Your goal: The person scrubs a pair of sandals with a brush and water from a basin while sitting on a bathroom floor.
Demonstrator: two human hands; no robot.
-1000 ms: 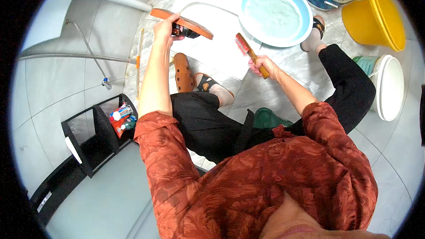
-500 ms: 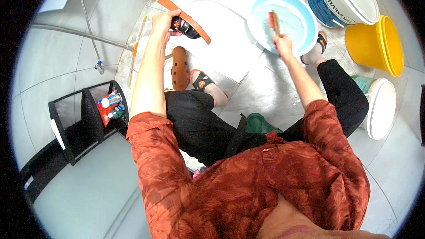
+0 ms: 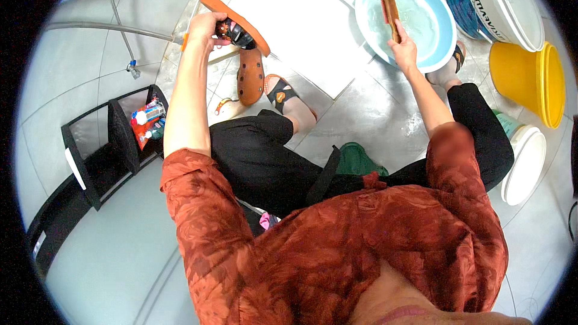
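Fingers of the left hand [image 3: 208,29] are clamped on a shoe [image 3: 241,29] with an orange sole and black upper, held tilted near the left edge of a white slab [image 3: 313,36]. Fingers of the right hand [image 3: 403,48] are wrapped around the handle of a wooden brush [image 3: 392,15] with reddish bristles, which is over a light blue basin [image 3: 444,12] of water; whether the bristles touch the water I cannot tell. Just beyond the held shoe's lower end, an orange-brown shoe [image 3: 250,78] with dark spots lies beside the left foot [image 3: 295,110]. Right of the basin are a white-and-blue bucket [image 3: 495,9], a yellow bucket [image 3: 518,78] and a white-lidded bucket [image 3: 525,165]. Far left, a black shelf [image 3: 120,129] holds colourful packets [image 3: 146,123].
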